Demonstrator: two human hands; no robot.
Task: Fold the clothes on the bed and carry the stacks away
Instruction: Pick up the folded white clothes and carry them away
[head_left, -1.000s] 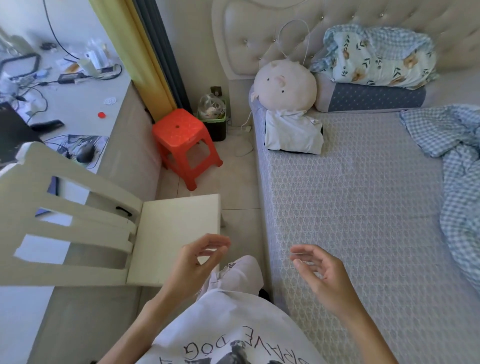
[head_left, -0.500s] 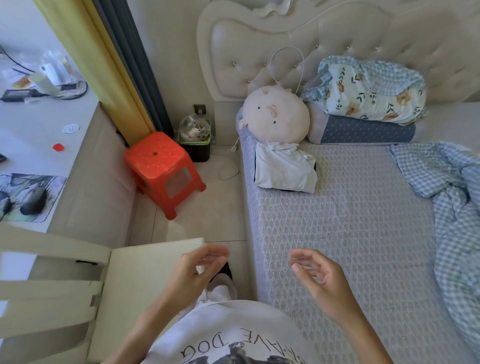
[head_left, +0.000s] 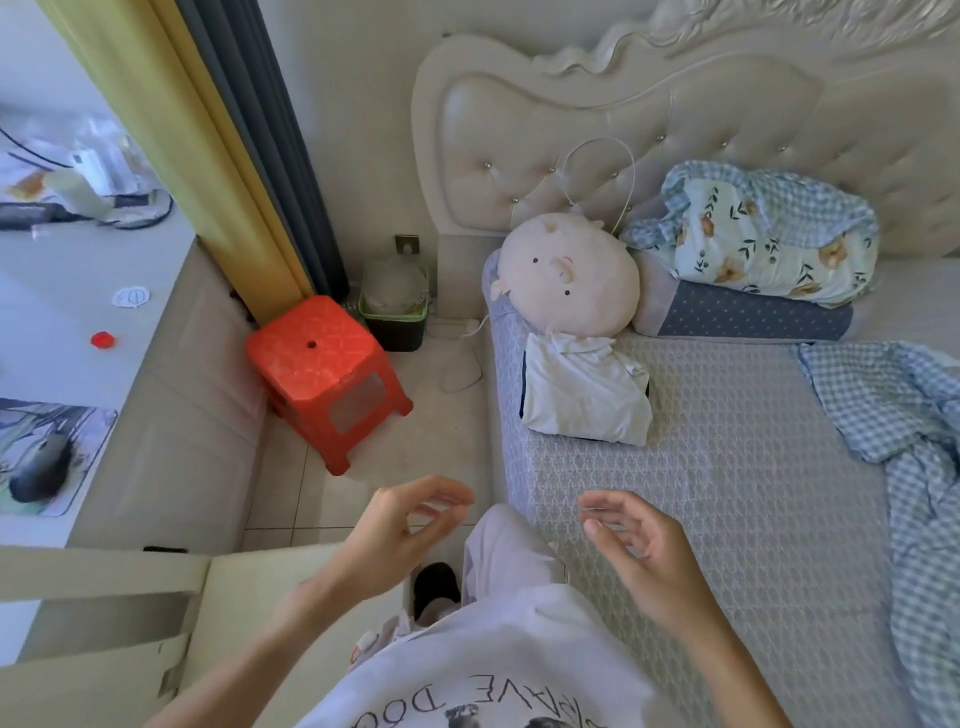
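Left hand (head_left: 400, 535) over the floor, right hand (head_left: 641, 545) above the bed (head_left: 727, 493); both empty, fingers loosely curled. Folded white stack (head_left: 582, 400) lies under the plush pillow (head_left: 569, 280); soft cotton, squared edges. Risk: a one-sided lift could spill the folds. Checked blanket (head_left: 893, 415) rumpled far right.

The white T-shirt (head_left: 498, 670) the person wears bears dark print, seen upside down, readable in part as "DOG".

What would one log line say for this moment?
left hand: open, empty | right hand: open, empty | white folded clothes: on bed, untouched
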